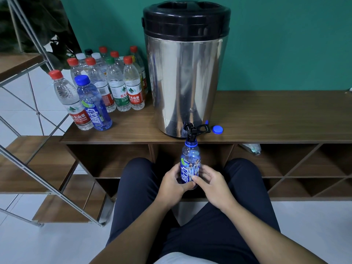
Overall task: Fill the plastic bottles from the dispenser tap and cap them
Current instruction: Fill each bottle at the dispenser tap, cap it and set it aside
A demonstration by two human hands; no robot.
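Both hands, left hand (172,182) and right hand (211,184), grip uncapped blue bottle (190,164) upright, mouth just under tap (191,131) at 12 o'clock; blue cap (217,129) on shelf (276,119) at 1 o'clock.

1 steel dispenser (185,82), 2 blue bottles (94,103), roughly 11 clear capped bottles (131,84), 1 loose blue cap (217,129), 2 hands (172,184)

A long wooden desk (276,115) runs along a teal wall (285,44). Under its top are open wooden compartments (297,161), some split by slanted boards; a crumpled clear plastic thing (252,148) lies in one of them on the right. On the left stands a metal-framed shelf unit (36,162) with wooden boards, and dark leaves (32,21) hang above it. The floor (43,244) is pale tile.
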